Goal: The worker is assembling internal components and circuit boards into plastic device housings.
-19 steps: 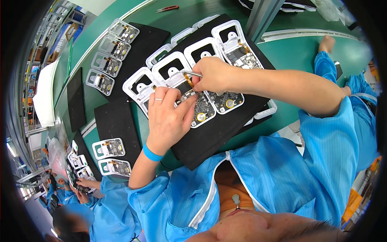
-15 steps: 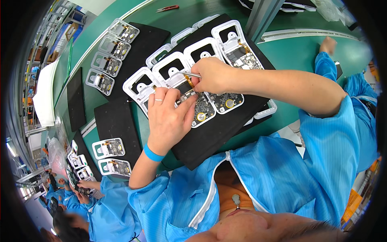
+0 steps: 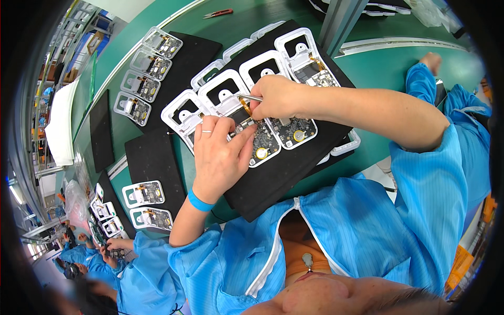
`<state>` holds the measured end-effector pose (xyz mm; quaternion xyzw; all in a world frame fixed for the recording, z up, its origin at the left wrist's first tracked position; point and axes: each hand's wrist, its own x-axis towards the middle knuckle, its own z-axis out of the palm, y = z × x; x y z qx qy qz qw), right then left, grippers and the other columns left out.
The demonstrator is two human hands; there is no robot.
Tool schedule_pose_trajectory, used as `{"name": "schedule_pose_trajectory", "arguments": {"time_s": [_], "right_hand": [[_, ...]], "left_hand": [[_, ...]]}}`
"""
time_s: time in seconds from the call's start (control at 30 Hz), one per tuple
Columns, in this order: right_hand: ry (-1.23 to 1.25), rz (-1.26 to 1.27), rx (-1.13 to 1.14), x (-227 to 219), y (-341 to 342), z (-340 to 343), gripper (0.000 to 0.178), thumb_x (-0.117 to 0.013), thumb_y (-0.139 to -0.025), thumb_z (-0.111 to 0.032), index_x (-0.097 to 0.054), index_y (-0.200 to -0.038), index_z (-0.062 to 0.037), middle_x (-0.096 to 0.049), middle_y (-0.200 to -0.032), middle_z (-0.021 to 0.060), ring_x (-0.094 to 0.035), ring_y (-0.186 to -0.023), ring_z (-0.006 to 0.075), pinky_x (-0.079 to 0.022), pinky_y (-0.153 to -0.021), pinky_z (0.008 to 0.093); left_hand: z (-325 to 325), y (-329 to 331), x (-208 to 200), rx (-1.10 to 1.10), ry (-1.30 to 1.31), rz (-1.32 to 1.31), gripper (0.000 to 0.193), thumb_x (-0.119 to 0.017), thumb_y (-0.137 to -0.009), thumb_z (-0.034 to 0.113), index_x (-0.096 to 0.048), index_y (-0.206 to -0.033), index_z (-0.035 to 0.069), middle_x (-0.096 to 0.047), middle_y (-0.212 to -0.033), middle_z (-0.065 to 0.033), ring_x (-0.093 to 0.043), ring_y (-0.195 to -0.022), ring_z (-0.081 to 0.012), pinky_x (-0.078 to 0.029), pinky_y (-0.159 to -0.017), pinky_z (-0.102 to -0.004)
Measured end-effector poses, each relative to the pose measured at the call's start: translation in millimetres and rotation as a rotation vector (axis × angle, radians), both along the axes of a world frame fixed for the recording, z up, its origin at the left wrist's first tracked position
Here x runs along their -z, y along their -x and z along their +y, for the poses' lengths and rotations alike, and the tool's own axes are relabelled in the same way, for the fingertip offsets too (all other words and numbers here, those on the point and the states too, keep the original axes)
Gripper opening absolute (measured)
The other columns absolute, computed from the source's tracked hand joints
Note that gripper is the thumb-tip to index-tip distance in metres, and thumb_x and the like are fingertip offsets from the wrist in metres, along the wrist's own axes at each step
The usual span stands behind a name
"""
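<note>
My right hand (image 3: 275,97) grips a pair of metal tweezers (image 3: 253,97), its tips at an orange flex cable (image 3: 245,106) on a white plastic housing (image 3: 218,84). A dark circuit board with a round coin cell (image 3: 261,153) lies in that housing. My left hand (image 3: 220,155) is bent over the same housing, holding it, thumb and fingertips against the board near a small metal connector part. What lies under the left fingers is hidden. Similar housings with boards flank it on a black foam mat (image 3: 278,181), one (image 3: 262,65) partly behind my right hand.
More housings (image 3: 163,43) line another black mat at the upper left, and two (image 3: 143,193) rest at the lower left. Red-handled snips (image 3: 218,13) lie at the back of the green table (image 3: 184,18). A metal post (image 3: 341,26) stands at the back right. Co-workers in blue sit on both sides.
My hands stay in nearly the same place, with the tweezers still at the orange flex cable. The view has shifted slightly.
</note>
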<state>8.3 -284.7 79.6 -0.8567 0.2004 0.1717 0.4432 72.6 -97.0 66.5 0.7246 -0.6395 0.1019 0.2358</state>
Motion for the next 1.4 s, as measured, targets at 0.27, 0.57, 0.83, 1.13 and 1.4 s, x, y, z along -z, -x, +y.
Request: {"name": "schedule_pose_trajectory", "arguments": {"time_s": [0.27, 0.57, 0.83, 1.13, 1.4], "right_hand": [[0.045, -0.050, 0.004, 2.2, 0.0, 2.7, 0.012, -0.073, -0.072, -0.009, -0.066, -0.079, -0.0012, -0.065, -0.072, 0.0119, -0.062, -0.067, 0.0188, -0.049, -0.062, 0.0338], [0.121, -0.027, 0.023, 1.1, -2.3, 7.8, 0.013, -0.072, -0.070, -0.007, -0.067, -0.080, -0.0017, -0.067, -0.076, 0.0148, -0.066, -0.072, 0.0234, -0.051, -0.066, 0.0354], [0.113, -0.032, -0.008, 1.1, -1.8, 4.7, 0.016, -0.074, -0.069, -0.009, -0.067, -0.082, -0.0021, -0.067, -0.076, 0.0142, -0.066, -0.072, 0.0227, -0.051, -0.066, 0.0349], [0.019, -0.008, 0.011, 1.2, -1.0, 1.1, 0.015, -0.074, -0.069, -0.010, -0.067, -0.080, -0.0030, -0.066, -0.072, 0.0110, -0.063, -0.068, 0.0202, -0.050, -0.063, 0.0337], [0.113, 0.013, 0.034, 4.8, -5.5, 7.0, 0.015, -0.074, -0.068, -0.011, -0.067, -0.080, -0.0032, -0.067, -0.076, 0.0142, -0.067, -0.073, 0.0242, -0.052, -0.067, 0.0355]], "left_hand": [[0.2, 0.8, -0.9, -0.006, -0.010, 0.003, 0.022, -0.074, -0.070, 0.008, -0.075, -0.092, 0.012, -0.053, -0.083, -0.0051, -0.050, -0.081, -0.0237, -0.039, -0.069, -0.0359], [-0.8, 0.9, -1.7, -0.003, -0.021, 0.002, 0.022, -0.074, -0.070, 0.008, -0.075, -0.091, 0.012, -0.054, -0.083, -0.0053, -0.050, -0.082, -0.0240, -0.039, -0.070, -0.0363], [-0.6, -2.7, 1.9, 0.028, 0.000, 0.058, 0.022, -0.074, -0.071, 0.009, -0.075, -0.093, 0.012, -0.051, -0.082, -0.0049, -0.048, -0.080, -0.0239, -0.038, -0.069, -0.0360], [0.7, -1.6, 0.4, 0.010, -0.040, 0.092, 0.023, -0.074, -0.071, 0.009, -0.075, -0.094, 0.012, -0.051, -0.083, -0.0048, -0.048, -0.081, -0.0237, -0.039, -0.070, -0.0360], [-0.5, -0.7, -1.6, 0.008, -0.048, 0.086, 0.023, -0.074, -0.071, 0.007, -0.075, -0.094, 0.011, -0.051, -0.083, -0.0052, -0.048, -0.081, -0.0240, -0.039, -0.071, -0.0359]]}}
